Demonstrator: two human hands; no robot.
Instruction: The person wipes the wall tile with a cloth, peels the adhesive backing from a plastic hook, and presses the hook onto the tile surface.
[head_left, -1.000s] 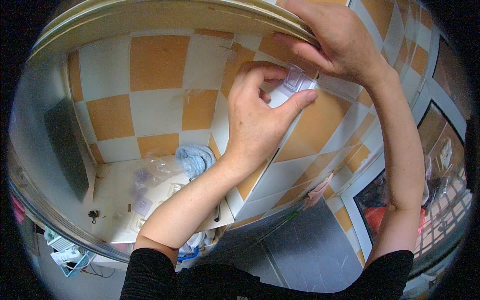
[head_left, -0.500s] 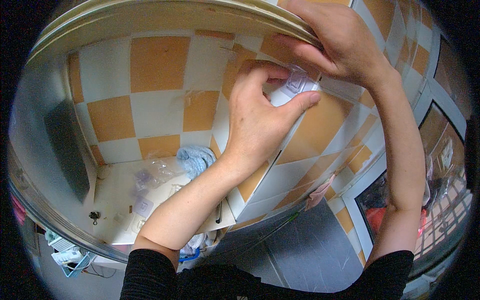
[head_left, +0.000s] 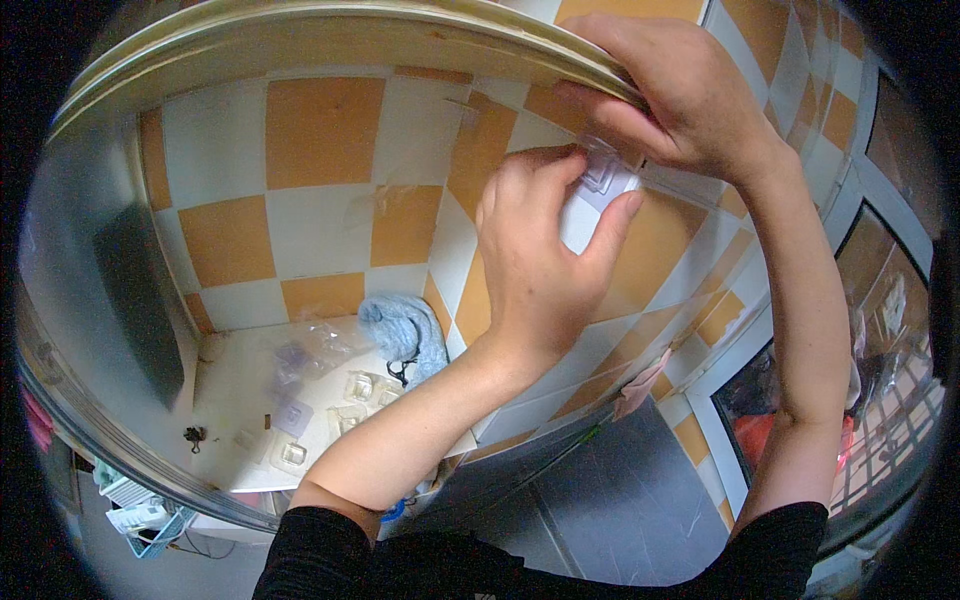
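Observation:
My left hand (head_left: 540, 255) is raised beside the tiled wall, thumb and fingers curled around a small clear plastic adhesive holder (head_left: 603, 172) on a pale backing. The fingertips touch its left side and the thumb lies along its lower right; whether it is stuck to the wall I cannot tell. Above it, my right hand (head_left: 680, 95) grips the end of a long metal-edged frame (head_left: 400, 22), fingers behind and below the edge.
On the white shelf (head_left: 225, 375) lie several clear plastic holders (head_left: 362, 386), crumpled clear wrap (head_left: 325, 342), a blue towel (head_left: 402, 328) and a black binder clip (head_left: 195, 437). A dark grey panel (head_left: 590, 500) is below; a white-framed glass door (head_left: 760, 400) stands at right.
My left hand has shifted slightly right and turned, bringing its fingers to the near side of the clear holder. The left forearm uncovers more holders on the shelf. My right hand keeps its grip.

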